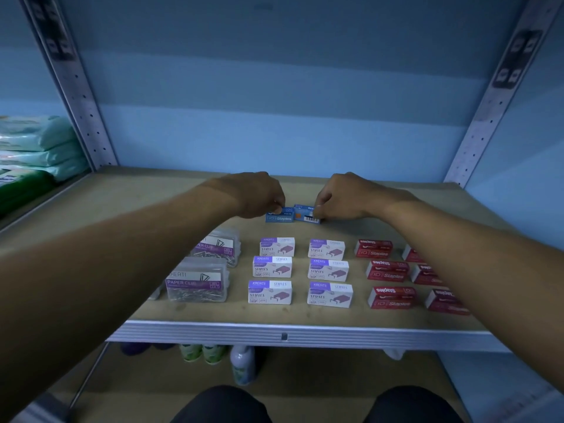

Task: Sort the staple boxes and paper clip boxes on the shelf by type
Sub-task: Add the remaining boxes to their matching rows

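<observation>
Two small blue staple boxes lie side by side toward the back of the wooden shelf [305, 312]. My left hand [259, 193] pinches the left blue box [279, 216]. My right hand [341, 196] pinches the right blue box [306, 215], which shows a barcode. In front of them stand several white-and-purple staple boxes [271, 267] in two columns. Several red staple boxes [387, 271] lie to the right, partly under my right forearm. At the left sit clear paper clip boxes [198, 283], partly hidden by my left forearm.
Perforated metal uprights [76, 96] frame the shelf at both back corners. Green and white soft packs [33, 141] are stacked on the neighbouring shelf at the left. Bottles [242, 363] stand on the shelf below. The blue wall closes the back.
</observation>
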{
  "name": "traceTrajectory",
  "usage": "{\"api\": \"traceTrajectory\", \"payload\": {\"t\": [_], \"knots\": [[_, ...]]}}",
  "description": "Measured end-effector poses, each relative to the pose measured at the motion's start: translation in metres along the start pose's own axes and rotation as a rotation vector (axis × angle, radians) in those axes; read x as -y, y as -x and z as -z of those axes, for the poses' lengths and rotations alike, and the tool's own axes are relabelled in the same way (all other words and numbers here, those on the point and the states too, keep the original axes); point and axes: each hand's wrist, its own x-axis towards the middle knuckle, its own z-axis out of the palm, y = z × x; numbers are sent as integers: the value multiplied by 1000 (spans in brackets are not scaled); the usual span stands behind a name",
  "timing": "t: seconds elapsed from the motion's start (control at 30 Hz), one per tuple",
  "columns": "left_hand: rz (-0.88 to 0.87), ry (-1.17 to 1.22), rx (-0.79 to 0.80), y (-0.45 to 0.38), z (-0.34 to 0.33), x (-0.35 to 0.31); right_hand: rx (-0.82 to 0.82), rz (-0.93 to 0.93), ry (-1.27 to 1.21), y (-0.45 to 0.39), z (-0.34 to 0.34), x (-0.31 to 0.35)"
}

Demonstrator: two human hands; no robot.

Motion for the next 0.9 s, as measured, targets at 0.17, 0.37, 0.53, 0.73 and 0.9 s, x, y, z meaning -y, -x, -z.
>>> {"api": "traceTrajectory", "payload": {"t": [0.17, 0.37, 0.53, 0.73, 0.9], "knots": [[9, 46, -1, 1, -4, 0, 7, 13, 0, -1, 1, -3], [20, 115, -61, 3, -5, 1, -4, 98, -85, -5, -1, -3], [18, 119, -68, 5, -4, 3, 2, 149, -96, -5, -2, -4], [14, 108, -73, 6, -4, 0, 91, 165, -161, -1, 0, -3], [48, 143, -71, 7, -3, -4, 93, 172, -127, -1, -3, 2]]}}
